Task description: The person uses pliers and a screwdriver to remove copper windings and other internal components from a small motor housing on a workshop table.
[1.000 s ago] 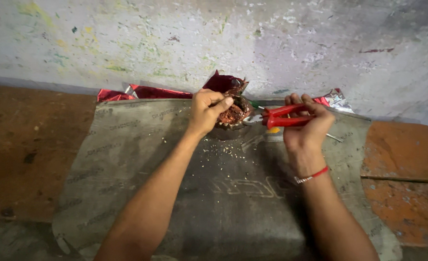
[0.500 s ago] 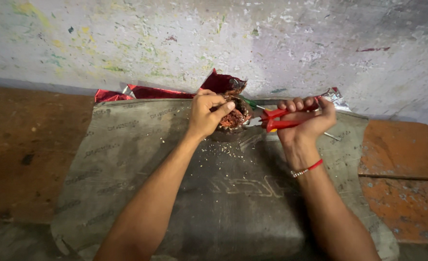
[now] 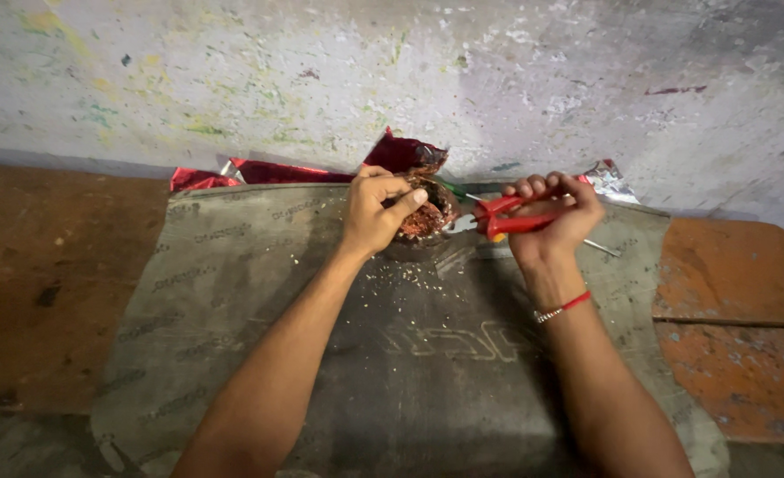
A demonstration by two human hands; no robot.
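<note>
On the grey mat (image 3: 233,354), near its far edge by the wall (image 3: 410,71), the left hand (image 3: 376,212) grips a copper-wound coil (image 3: 426,217); the right hand (image 3: 556,217) clenches red-handled pliers (image 3: 507,217); open mat lies nearer.

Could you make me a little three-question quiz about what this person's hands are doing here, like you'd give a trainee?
1. True or false: the right hand grips red-handled pliers.
2. What does the left hand hold? A) a glass bottle B) a brown, coppery lump C) a paintbrush
3. Fill in: the small crumbs lie on a grey ____ spread beneath the forearms.

Key: 1 true. 2 B. 3 mat.
</note>
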